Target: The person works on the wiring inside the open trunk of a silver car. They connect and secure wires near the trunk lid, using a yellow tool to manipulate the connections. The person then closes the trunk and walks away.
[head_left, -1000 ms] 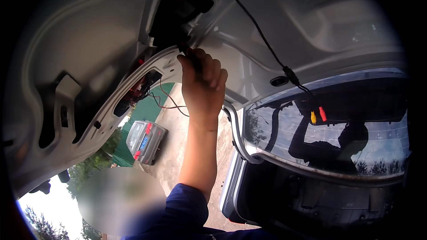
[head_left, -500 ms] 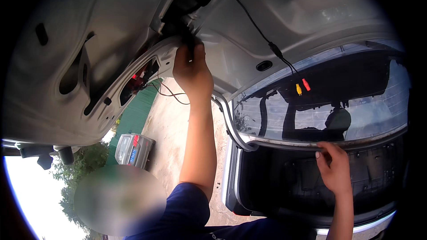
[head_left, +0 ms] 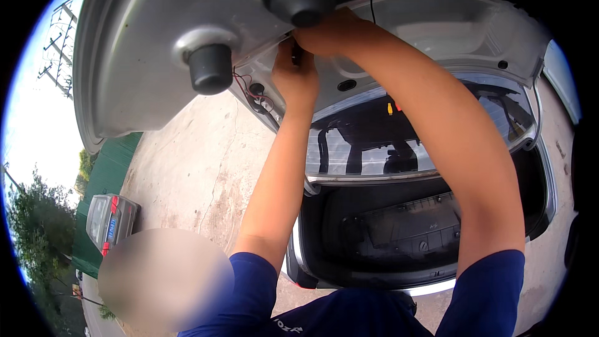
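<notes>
Head view: both my hands reach up into the raised hatch lid point(head_left: 156, 37). My left hand point(head_left: 296, 78) pinches a small dark connector point(head_left: 296, 55); my right hand point(head_left: 331, 31) looks curled beside it, grip hidden. I'd steady it and avoid tugging the red wires point(head_left: 246, 84).

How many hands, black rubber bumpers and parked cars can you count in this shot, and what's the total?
Hands: 2, the left hand and the right hand, both up at the raised tailgate.
Black rubber bumpers: 2, one and another.
Parked cars: 1, a grey car.
Total: 5
</notes>
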Motion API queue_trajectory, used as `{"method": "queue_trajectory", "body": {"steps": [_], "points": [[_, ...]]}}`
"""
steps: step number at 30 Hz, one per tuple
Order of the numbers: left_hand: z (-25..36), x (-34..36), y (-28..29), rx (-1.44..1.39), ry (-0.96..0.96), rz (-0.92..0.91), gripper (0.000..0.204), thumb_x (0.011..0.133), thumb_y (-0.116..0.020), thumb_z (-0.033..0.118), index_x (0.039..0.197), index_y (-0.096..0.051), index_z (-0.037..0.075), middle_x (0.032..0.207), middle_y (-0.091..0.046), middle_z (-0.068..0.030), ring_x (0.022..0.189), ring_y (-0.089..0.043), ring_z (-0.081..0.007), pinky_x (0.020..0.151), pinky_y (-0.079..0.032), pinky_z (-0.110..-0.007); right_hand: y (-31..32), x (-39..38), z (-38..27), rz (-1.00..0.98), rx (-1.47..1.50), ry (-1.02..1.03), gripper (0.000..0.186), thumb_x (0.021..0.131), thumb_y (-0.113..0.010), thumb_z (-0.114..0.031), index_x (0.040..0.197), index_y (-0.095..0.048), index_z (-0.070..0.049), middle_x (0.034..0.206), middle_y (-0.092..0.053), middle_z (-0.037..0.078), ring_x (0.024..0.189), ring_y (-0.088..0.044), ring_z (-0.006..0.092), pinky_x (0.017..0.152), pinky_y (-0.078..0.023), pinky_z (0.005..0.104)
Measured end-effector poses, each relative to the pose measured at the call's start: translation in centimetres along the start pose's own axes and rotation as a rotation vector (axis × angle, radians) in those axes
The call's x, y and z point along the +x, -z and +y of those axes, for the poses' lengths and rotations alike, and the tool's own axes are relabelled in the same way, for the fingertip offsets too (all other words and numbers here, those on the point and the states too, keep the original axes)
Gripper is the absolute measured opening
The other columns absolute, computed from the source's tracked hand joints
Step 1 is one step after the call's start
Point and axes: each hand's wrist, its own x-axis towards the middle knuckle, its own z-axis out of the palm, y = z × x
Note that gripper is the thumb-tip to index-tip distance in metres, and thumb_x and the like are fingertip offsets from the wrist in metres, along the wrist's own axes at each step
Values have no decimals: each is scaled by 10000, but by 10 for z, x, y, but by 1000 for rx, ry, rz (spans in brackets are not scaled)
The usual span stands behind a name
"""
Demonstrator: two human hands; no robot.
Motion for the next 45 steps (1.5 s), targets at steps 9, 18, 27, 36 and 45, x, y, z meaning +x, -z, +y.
{"method": "queue_trajectory", "body": {"steps": [9, 18, 27, 36, 45], "points": [[7, -9, 8, 6, 59, 52, 216, 975, -728, 170, 1179, -724, 100, 1009, -760, -160, 877, -733, -408, 735, -582, -491, 6, 14, -17, -54, -282, 133, 282, 1033, -582, -206, 1186, -736, -26, 1098, -774, 171, 1012, -729, 333, 922, -573, 463], [6, -13, 18, -92, 174, 15, 249, 974, -721, 220, 1213, -733, 152, 1006, -753, -124, 896, -737, -379, 719, -574, -487, -8, 20, -10, -241, 348, -387, 415, 1133, -481, -380, 1060, -678, -22, 665, -656, 94, 535, -624, 158, 520, -486, 343], [-29, -52, 71, -40, 64, 165, 310, 903, -738, 120, 1208, -714, 71, 1009, -679, -131, 943, -679, -376, 800, -549, -471, -45, 14, 17, 354, -293, 233, 306, 1024, -535, -215, 912, -706, 13, 702, -694, 156, 595, -666, 335, 629, -502, 486], [-70, -43, 113, 287, 132, 374, 354, 839, -836, 89, 1167, -721, 153, 1182, -602, -74, 1108, -583, -314, 953, -447, -450, -58, 1, -35, 437, 600, -308, 213, 1016, -558, -171, 914, -690, -39, 619, -526, 33, 511, -482, 172, 525, -367, 348], [-91, -44, 110, 342, 57, 376, 315, 849, -807, 105, 1142, -732, 194, 1172, -621, -32, 1064, -610, -289, 909, -464, -468, -29, -14, -22, 175, 760, -352, 163, 1072, -638, -212, 1051, -620, -51, 764, -493, 12, 605, -461, 130, 560, -353, 312]]}}
